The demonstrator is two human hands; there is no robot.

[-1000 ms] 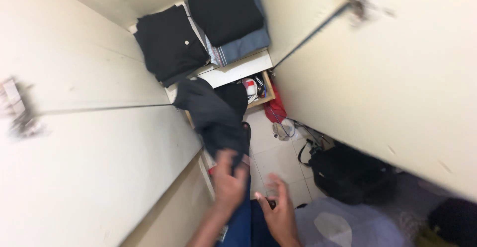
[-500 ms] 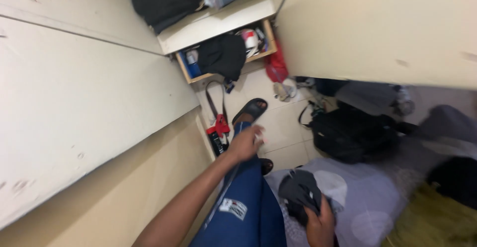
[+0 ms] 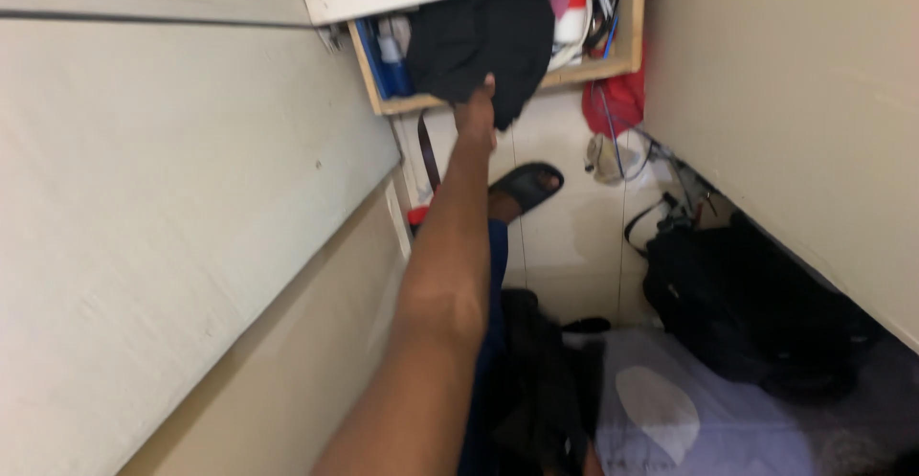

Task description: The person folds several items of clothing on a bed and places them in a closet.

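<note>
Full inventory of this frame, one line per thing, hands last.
black garment: 1, black, hanging out of the low wooden compartment
wooden compartment: 1, light wood, top centre
blue bottles: number unclear, blue, compartment's left end
sandal: 1, black, on the tiled floor
black bag: 1, black, floor right
red item: 1, red, below the compartment
dark clothing: 1 bundle, dark, bottom centre
left hand: gripping the black garment
right hand: barely visible at the bottom edge

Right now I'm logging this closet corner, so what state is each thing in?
Left hand: fingers gripping the black garment.
Black garment: crumpled, hanging out of the wooden shelf.
Wooden shelf: stuffed full.
Black sandal: on a foot, on the tiled floor.
Black backpack: slumped on the floor.
</note>
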